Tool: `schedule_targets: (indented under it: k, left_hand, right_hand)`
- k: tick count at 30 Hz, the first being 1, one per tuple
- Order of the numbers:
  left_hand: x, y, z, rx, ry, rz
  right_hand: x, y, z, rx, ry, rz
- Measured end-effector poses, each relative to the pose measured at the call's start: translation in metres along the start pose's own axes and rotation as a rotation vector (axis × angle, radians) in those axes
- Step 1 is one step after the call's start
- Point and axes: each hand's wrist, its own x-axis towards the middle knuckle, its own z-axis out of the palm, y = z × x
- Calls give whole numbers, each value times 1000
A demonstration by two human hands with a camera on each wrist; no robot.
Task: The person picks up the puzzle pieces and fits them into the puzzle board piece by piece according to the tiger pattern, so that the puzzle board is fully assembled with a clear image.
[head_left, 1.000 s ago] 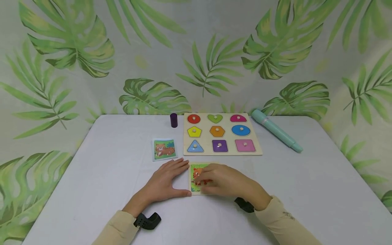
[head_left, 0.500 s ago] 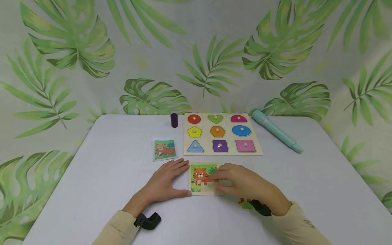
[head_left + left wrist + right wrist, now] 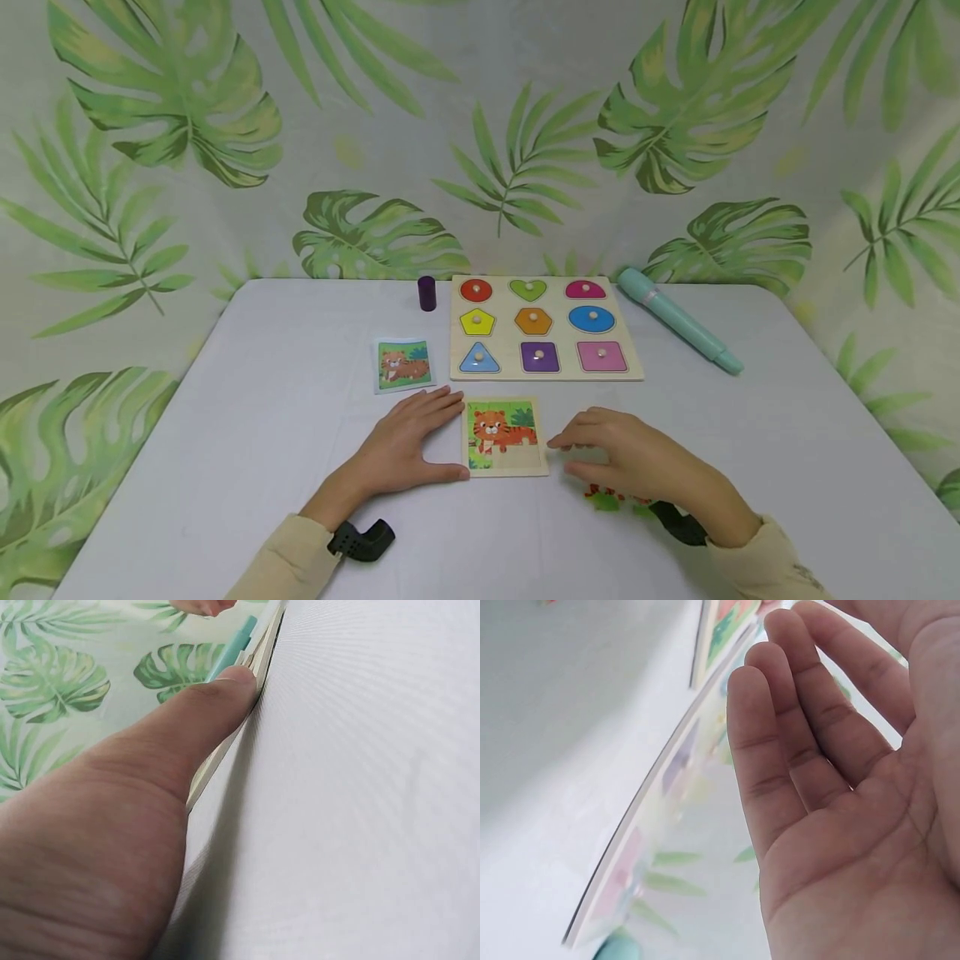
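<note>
A small square jigsaw puzzle with a tiger picture lies on the table; bare wood shows in its lower right part. My left hand rests at its left edge, thumb and fingertips touching the corners, fingers straight. In the left wrist view the thumb lies along the frame's edge. My right hand hovers right of the puzzle, fingers loosely bent with nothing between them; the right wrist view shows a bare palm. Loose red and green puzzle pieces lie partly hidden beneath the right hand.
A picture card of the tiger lies left of the puzzle. Behind it is a wooden shape board with knobbed pieces. A dark purple cylinder stands at its left, and a mint-green microphone-shaped object lies at its right.
My right hand has moved off the puzzle to the right, uncovering the tiger's body and the bare wood. Loose pieces have come into view below it. The left hand has stayed put.
</note>
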Motion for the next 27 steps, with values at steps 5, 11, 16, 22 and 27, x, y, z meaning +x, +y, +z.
schedule_targets:
  k: [5, 11, 16, 22, 27]
  left_hand:
    - [0, 0, 0, 0, -1, -2]
    - [0, 1, -1, 2, -8, -11]
    - [0, 1, -1, 5, -12, -11]
    - [1, 1, 0, 14, -19, -12]
    - [0, 0, -1, 9, -16, -13]
  right_hand:
    - [-8, 7, 0, 10, 7, -2]
    - [-16, 13, 3, 21, -10, 39]
    - [-23, 16, 5, 33, 7, 42]
    - [-32, 21, 8, 48, 44, 5]
    - [-36, 26, 10, 62, 37, 37]
